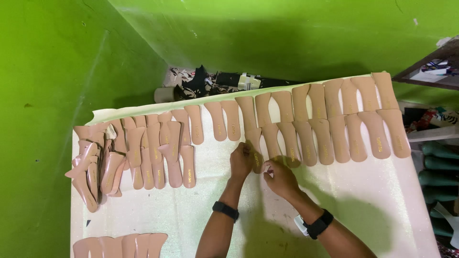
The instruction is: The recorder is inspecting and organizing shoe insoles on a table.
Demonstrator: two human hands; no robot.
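We see our left hand (241, 160) with fingers curled onto a tan insole (256, 149) near the middle of the bench (373, 200), while our right hand (280, 179) pinches a small pale scrap just beside it. Each insole carries a small gold stamp. Rows of insoles (334, 119) line the far edge, a loose heap (103, 162) crowds the left edge, and bare white surface lies along the near right.

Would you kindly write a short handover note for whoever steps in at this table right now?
Left hand rests on a tan insole in the lower row.
Right hand pinches something small beside it; too small to identify.
Laid out: two overlapping rows of insoles across the right of the white sheet.
Not laid out: the jumbled pile at left and a stack at the near edge.
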